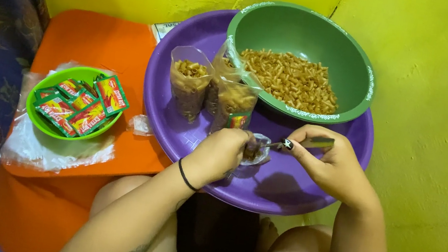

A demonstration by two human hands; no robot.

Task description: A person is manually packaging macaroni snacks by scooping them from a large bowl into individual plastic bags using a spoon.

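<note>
head view: left hand (pixel 219 154) pinching a small clear bag (pixel 256 151) at its mouth, held open over the purple basin (pixel 297 191) so spills land inside. right hand (pixel 331 161) pressed around a slim tool (pixel 311 142), tip at the bag's mouth. at 12 o'clock of the hands, green bowl (pixel 359 63) of pasta pieces, tilted on the basin rim for easy reach. at 11 o'clock, filled bags (pixel 190 82) standing upright together. at 9 o'clock, small green bowl (pixel 39 121) of red sachets (pixel 87 116) on an orange surface (pixel 88 38), near at hand.

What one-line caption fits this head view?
Left hand holds small clear bag; right hand works a spoon over purple tray.
</note>
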